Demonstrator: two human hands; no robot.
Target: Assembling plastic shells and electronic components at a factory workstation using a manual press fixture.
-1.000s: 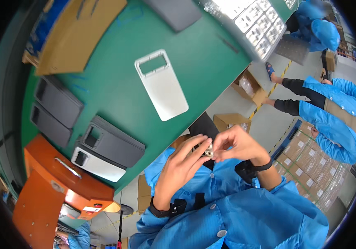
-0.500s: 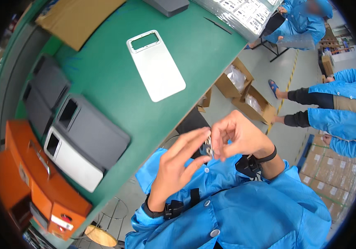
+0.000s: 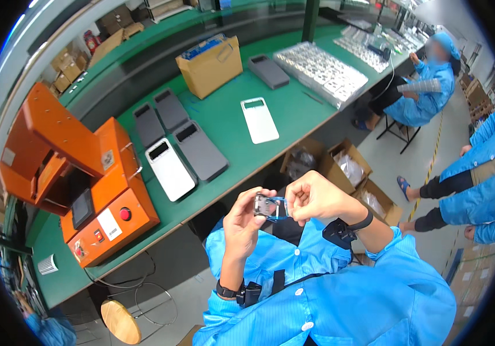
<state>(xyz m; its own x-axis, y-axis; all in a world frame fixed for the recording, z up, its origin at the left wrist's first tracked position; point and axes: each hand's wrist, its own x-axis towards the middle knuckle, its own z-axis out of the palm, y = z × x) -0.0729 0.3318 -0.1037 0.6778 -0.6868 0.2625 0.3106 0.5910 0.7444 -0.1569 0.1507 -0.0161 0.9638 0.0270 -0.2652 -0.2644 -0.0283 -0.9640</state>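
Note:
My left hand (image 3: 243,224) and my right hand (image 3: 315,199) are raised in front of my chest, over my blue coat. Together they hold a small dark rectangular part (image 3: 266,206) with a shiny face. The left fingers pinch its left end. At its right end the right fingers grip a thin blue film or tab. On the green bench (image 3: 224,124) behind lie a white phone-shaped panel (image 3: 259,120), another white panel (image 3: 170,168) and several grey panels (image 3: 200,151).
An orange press machine (image 3: 80,179) with a red button stands at the bench's left. A cardboard box (image 3: 210,66) and trays of small parts (image 3: 322,70) sit farther back. Open cartons (image 3: 345,170) lie on the floor. A seated person in blue (image 3: 426,86) works at right; a round stool (image 3: 121,322) is below.
The view has swung so the bench and orange machine now show upright at left. Both hands stay together on the small part, now lifted higher and clearer in view.

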